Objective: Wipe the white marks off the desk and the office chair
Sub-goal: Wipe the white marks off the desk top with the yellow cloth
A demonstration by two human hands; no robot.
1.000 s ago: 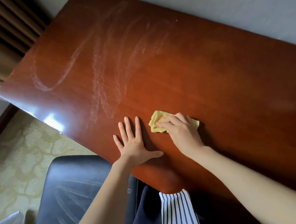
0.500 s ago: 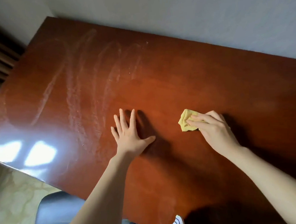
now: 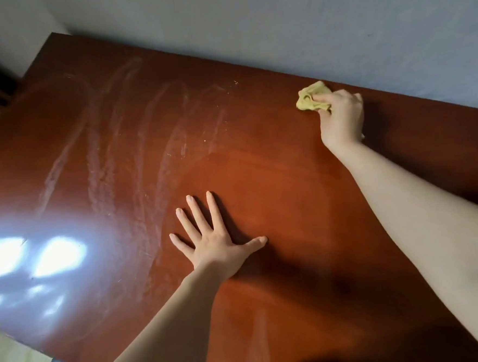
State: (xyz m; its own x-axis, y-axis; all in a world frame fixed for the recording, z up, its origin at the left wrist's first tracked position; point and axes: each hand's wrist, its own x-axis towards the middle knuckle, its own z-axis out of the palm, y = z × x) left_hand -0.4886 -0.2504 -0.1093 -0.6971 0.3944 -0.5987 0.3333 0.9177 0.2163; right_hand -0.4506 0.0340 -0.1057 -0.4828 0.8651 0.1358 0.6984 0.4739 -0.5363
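Head view has my right hand [image 3: 342, 117] far out on the right, close to where the surface [image 3: 303, 193] meets the wall [image 3: 278, 25]. Its fingers [image 3: 329, 98] are bunched round a crumpled yellow cloth [image 3: 310, 100] pressed onto the wood. My left hand [image 3: 215, 240] lies flat near the middle with straight, spread fingers, grasping nothing and only bracing my lean. The white marks [image 3: 144, 136] run in long streaks across the left half, from near the far edge down toward the near one, well apart from the cloth. A fainter smear [image 3: 257, 332] sits close to the near edge. I judge the right side looks clean, so the work now is to bring the cloth leftward into those streaks. To do that well I should loosen the wad and spread it flatter under my palm, since a tight ball touches very little wood. I should drag it in long overlapping passes along the streaks and turn a fresh face down once it loads with powder. My left palm rests just beside the nearest streaks, so it has to lift clear before the cloth arrives, or it will smudge them. Bright glare [image 3: 39, 257] on the near left could hide residue, so I should check that patch from another angle. I cannot pick out the office chair here.
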